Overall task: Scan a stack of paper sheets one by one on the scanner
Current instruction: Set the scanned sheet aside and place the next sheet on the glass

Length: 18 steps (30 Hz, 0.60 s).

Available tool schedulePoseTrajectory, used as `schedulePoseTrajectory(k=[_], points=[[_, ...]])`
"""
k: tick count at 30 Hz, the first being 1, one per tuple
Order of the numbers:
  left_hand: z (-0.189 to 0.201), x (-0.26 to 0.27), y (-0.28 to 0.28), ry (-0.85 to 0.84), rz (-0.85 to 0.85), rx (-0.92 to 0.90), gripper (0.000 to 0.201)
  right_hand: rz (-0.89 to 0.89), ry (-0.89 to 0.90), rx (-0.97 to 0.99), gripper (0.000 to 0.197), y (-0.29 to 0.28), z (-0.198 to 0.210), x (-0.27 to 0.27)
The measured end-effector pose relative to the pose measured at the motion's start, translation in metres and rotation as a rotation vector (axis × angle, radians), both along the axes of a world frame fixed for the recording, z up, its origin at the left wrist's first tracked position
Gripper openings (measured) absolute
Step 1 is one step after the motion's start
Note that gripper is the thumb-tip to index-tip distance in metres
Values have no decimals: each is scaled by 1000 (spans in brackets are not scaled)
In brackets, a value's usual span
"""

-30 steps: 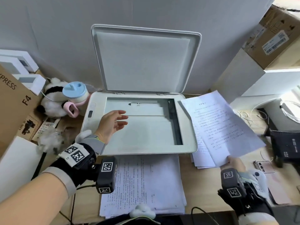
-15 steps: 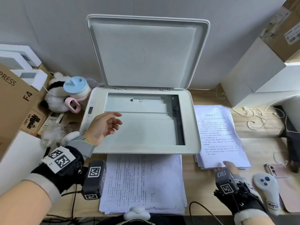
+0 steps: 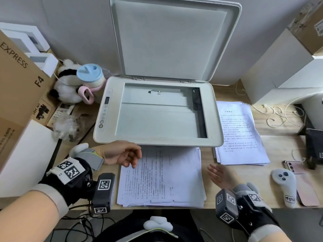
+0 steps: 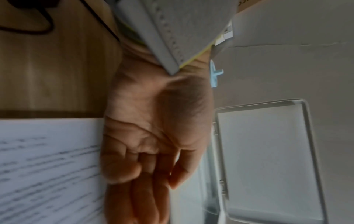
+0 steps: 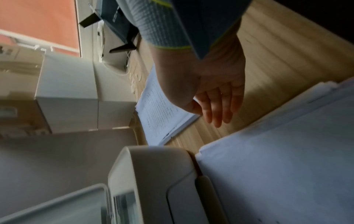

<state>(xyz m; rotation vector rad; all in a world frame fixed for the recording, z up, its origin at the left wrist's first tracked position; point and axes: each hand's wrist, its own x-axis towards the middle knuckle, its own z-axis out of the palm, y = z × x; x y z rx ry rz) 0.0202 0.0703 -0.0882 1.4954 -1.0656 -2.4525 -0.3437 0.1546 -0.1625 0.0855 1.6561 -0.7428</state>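
The white scanner stands at the middle of the desk with its lid raised and its glass bare. A stack of printed sheets lies in front of it, and a second pile lies to its right. My left hand hovers over the front stack's upper left corner, fingers loosely curled, holding nothing. My right hand hangs with straight fingers just right of the front stack, below the right pile. In the wrist views the left hand and right hand are both empty.
A cardboard box, a plush toy and a blue-lidded cup crowd the left. White boxes, cables, a phone and a controller sit at the right. The desk edge runs just below the stack.
My right hand laid its sheet on the right pile, let go and moved left toward the front stack. My left hand drew back from the scanner glass to the front stack's corner.
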Motion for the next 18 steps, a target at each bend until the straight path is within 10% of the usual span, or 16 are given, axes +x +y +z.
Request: schedulePoseTrajectory(k=[8,14,18], points=[[-61,18,27,-446,473,18,24,182,74,-20,26,2,-2,36],[-79,21,40,-572,402,54,9,311,151,20,24,-2,-6,44],[-85,24,41,-642,283,-35,32,425,170,30,11,-2,-8,48]])
